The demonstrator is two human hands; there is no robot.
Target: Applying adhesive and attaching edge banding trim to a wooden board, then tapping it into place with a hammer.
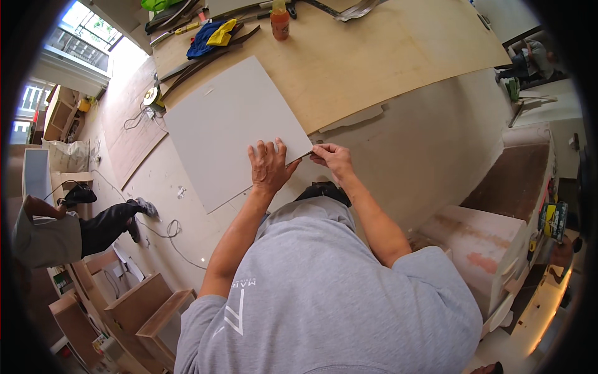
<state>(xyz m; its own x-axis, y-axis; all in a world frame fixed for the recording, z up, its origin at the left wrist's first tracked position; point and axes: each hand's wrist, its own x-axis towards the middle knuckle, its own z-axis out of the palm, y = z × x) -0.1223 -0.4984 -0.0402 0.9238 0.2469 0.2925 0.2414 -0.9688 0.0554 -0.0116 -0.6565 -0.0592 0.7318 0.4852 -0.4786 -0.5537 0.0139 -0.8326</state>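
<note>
A large white panel (227,124) lies tilted on the plywood-topped table, its near part jutting past the table's edge toward me. My left hand (269,165) rests on the panel near its close edge, fingers spread and thumb reaching to that edge. At the panel's right corner, my right hand (334,159) is closed in a pinch. Between its fingertips runs a thin dark strip (306,154) along the panel's edge; the fingers hide most of it. A small pale scrap (209,91) sits on the panel's far part.
On the plywood table (386,56) stand a bottle of orange liquid (280,25), blue-and-yellow cloth (212,38) and long brown strips (199,65). A tin (152,98) stands left. One person (68,227) is at left, another (529,59) far right. A cord (171,234) crosses the floor beside wooden boxes (140,299).
</note>
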